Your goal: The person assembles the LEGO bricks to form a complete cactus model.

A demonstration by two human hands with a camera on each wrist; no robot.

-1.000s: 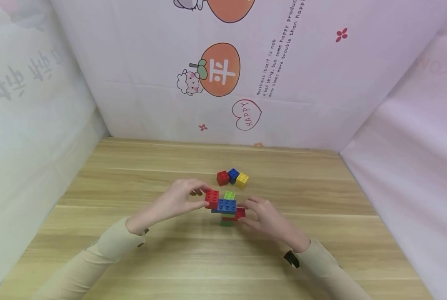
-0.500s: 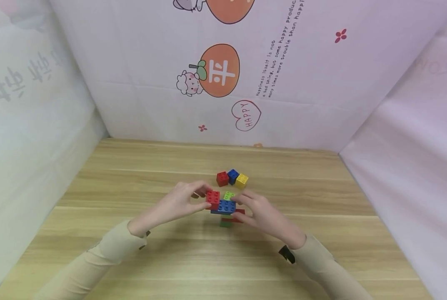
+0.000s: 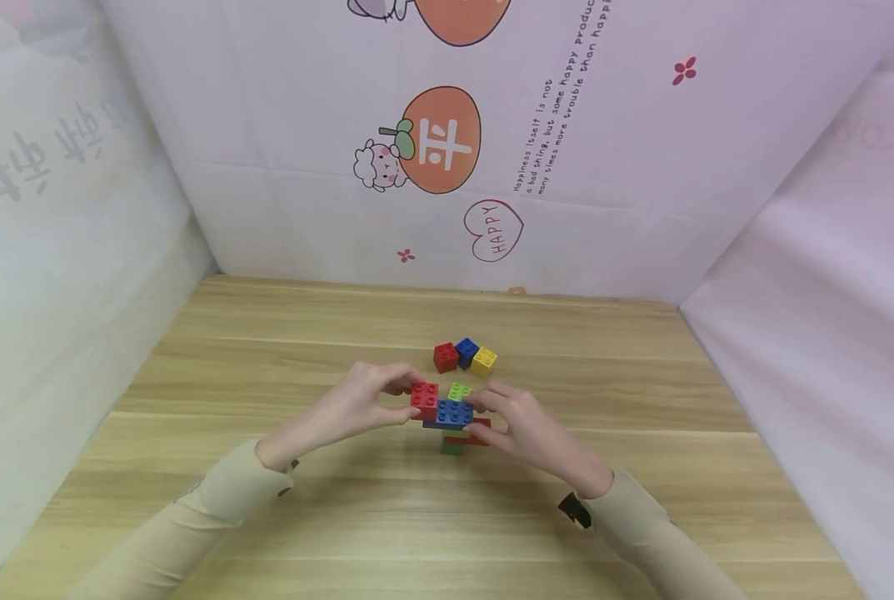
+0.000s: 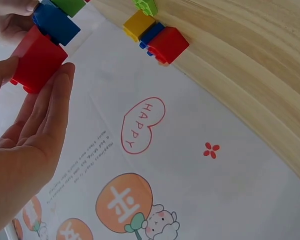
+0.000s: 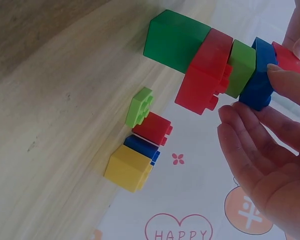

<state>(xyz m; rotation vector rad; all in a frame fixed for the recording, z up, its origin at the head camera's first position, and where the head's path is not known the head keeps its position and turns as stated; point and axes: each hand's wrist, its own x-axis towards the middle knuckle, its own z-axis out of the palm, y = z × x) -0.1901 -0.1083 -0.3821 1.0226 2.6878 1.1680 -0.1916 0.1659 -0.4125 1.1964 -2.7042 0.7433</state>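
A tower of toy building bricks stands between the hands. From the bottom it has a dark green brick [image 5: 177, 40], a red brick [image 5: 205, 75], a light green brick [image 5: 242, 67], a blue brick [image 3: 454, 412] and, at its left end, an upper red brick [image 3: 425, 401]. My left hand [image 3: 360, 402] pinches that upper red brick between thumb and fingers. With thumb and fingertips, my right hand [image 3: 527, 432] holds the blue brick's right end. Part of the lower levels is hidden in the head view by the blue brick.
Behind the tower, a loose red brick [image 3: 446, 357], a blue one [image 3: 466, 352] and a yellow one [image 3: 484, 361] sit side by side on the wooden table [image 3: 327, 321]. A loose light green brick [image 3: 458, 391] lies nearer. Printed cloth [image 3: 289, 167] walls the back and sides.
My right hand has shifted up and left, from the lower red brick to the blue brick's end. The left hand has stayed nearly still on the upper red brick.
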